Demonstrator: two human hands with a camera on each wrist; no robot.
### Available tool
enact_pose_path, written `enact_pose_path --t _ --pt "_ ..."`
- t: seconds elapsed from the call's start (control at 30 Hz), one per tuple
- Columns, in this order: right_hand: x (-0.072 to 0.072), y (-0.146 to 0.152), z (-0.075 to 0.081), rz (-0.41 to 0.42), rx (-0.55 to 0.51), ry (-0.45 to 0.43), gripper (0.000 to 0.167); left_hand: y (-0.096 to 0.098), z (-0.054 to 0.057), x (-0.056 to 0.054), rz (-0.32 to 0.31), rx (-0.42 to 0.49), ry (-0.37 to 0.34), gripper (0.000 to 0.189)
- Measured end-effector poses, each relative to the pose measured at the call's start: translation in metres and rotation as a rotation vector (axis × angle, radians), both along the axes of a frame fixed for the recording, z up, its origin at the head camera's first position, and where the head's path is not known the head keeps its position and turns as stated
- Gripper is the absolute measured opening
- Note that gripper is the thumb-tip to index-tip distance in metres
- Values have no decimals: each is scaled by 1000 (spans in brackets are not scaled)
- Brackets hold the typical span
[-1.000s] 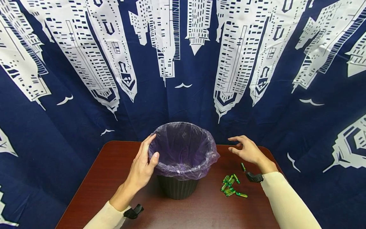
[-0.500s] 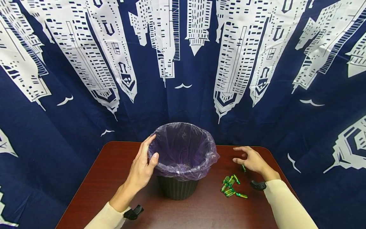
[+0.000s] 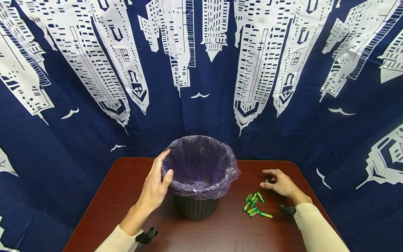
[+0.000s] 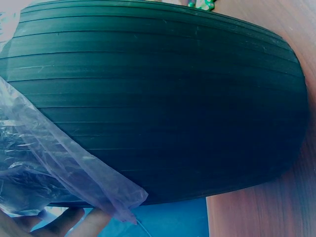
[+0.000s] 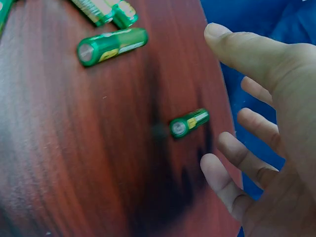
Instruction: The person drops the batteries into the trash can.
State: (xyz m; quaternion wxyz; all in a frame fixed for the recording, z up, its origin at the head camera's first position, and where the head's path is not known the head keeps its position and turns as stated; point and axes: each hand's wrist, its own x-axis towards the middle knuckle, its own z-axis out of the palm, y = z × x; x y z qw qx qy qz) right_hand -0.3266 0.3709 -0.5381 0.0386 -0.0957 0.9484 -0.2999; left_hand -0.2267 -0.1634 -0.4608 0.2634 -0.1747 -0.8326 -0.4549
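A black ribbed trash bin stands on the table, lined with a translucent purple bag folded over its rim. Against the bin's left side rests my left hand, its fingers lying along the bagged rim and its thumb spread to the front. In the left wrist view, those fingers touch the bag's loose edge. My right hand hovers with thumb and fingers apart above a lone green battery. That battery lies on the table, partly hidden by the hand in the head view.
Several green and gold batteries lie in a loose pile right of the bin. Behind the reddish-brown table hangs a navy curtain with white buildings. A black wrist strap mount sits under the right wrist.
My right hand has moved right and toward me, coming down over the lone battery. The left hand keeps its place on the bin, and the pile of batteries has not moved.
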Motion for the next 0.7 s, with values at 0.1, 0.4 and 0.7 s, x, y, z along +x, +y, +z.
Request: enact_pose_path --t 0.1,0.4,0.7 --pt "2 2 -5 -7 4 -8 77 0 0 0 0 -1 -1 72" --pt "1 3 -18 -34 -26 -33 76 -1 0 0 5 -12 -6 71" --pt "-2 3 -29 -95 1 -17 55 -1 0 0 1 -8 5 71"
